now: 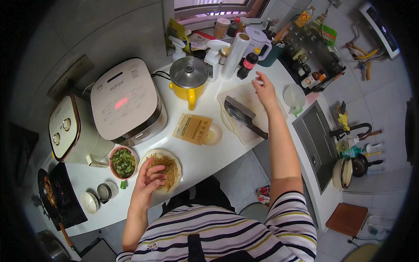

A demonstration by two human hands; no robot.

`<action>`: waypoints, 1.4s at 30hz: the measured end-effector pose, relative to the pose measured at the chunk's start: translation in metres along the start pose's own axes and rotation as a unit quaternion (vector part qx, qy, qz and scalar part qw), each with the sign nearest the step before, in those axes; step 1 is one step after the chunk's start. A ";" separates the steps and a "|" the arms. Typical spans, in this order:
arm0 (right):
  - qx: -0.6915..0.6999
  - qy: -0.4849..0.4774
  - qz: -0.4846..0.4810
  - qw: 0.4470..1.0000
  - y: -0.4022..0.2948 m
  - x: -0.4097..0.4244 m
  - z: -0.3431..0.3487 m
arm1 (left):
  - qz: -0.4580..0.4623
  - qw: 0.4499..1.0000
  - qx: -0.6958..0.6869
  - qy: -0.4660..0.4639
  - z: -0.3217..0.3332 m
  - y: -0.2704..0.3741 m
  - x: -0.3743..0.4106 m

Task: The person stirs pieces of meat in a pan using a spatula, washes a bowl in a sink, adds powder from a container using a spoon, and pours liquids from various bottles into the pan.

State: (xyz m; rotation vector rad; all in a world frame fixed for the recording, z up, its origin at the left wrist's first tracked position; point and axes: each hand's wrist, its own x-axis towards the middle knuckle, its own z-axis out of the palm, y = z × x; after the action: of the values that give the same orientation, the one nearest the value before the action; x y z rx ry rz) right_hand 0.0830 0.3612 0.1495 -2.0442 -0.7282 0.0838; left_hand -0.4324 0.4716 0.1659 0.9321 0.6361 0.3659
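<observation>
My left hand [152, 178] hovers with bent, parted fingers over the left side of a bowl of brown strips [170, 168]. Reaching over the far part of a white cutting board [244, 91], my right hand [264, 87] has its fingers curled and nothing visible in them. A cleaver [244, 114] lies on the board, its dark handle towards the near edge. Left of the board, a brown packet [193, 128] partly covers a small white bowl [215, 134]. Beside the strips, chopped greens [122, 163] fill a pink bowl with a green handle.
A rice cooker [126, 98], an air fryer [70, 127] and a yellow pot [188, 90] line the wall side. A wok [49, 193] holding food sits on the stove at far left. The sink [314, 144] is at right. A cola bottle [247, 65] stands behind the board.
</observation>
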 end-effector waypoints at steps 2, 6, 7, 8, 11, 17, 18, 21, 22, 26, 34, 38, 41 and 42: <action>-0.081 0.017 -0.038 0.996 0.025 0.052 -0.003 | -0.016 1.000 0.001 0.004 0.012 -0.003 0.010; -0.173 -0.001 -0.058 0.983 0.059 0.149 0.001 | -0.007 0.998 -0.018 0.066 0.051 -0.015 0.038; -0.179 -0.012 -0.096 0.979 0.064 0.160 0.005 | -0.006 0.996 -0.027 0.086 0.062 -0.018 0.041; -0.194 -0.023 -0.109 0.975 0.065 0.172 0.006 | -0.005 0.994 -0.031 0.108 0.074 -0.021 0.046; -0.253 -0.081 -0.071 0.962 0.062 0.200 0.004 | -0.001 0.992 -0.045 0.118 0.109 -0.026 0.062; -0.288 -0.110 -0.174 0.935 0.056 0.216 -0.001 | -0.006 0.993 0.011 0.113 0.146 -0.024 0.082; -0.289 -0.105 -0.205 0.929 0.051 0.211 -0.006 | -0.004 0.993 0.027 0.116 0.149 -0.025 0.085; -0.256 -0.098 -0.251 0.928 0.011 0.173 -0.025 | 0.002 0.992 0.074 0.102 0.151 -0.029 0.087; -0.248 -0.107 -0.266 0.926 -0.011 0.154 -0.037 | 0.010 0.992 0.104 0.067 0.152 -0.030 0.089; -0.237 -0.107 -0.426 0.867 -0.121 0.063 -0.071 | 0.136 0.936 0.323 0.028 0.167 -0.021 0.107; 0.026 -0.266 -0.575 0.774 -0.260 -0.111 -0.028 | 0.339 0.825 0.410 0.189 0.165 0.003 0.036; 0.050 -0.294 -0.649 0.700 -0.313 -0.178 0.007 | 0.359 0.773 0.401 0.337 0.119 -0.012 -0.058; 0.087 -0.347 -0.640 0.680 -0.340 -0.233 0.039 | 0.369 0.751 0.392 0.382 0.089 -0.020 -0.115; 0.113 -0.381 -0.629 0.668 -0.348 -0.254 0.051 | 0.365 0.747 0.392 0.393 0.079 -0.024 -0.136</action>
State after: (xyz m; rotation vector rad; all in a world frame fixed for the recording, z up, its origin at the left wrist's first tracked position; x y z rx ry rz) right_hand -0.3037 0.4016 0.3428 -0.8022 -2.3623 0.2128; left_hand -0.4845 0.3344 0.2269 1.8763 1.2329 1.3136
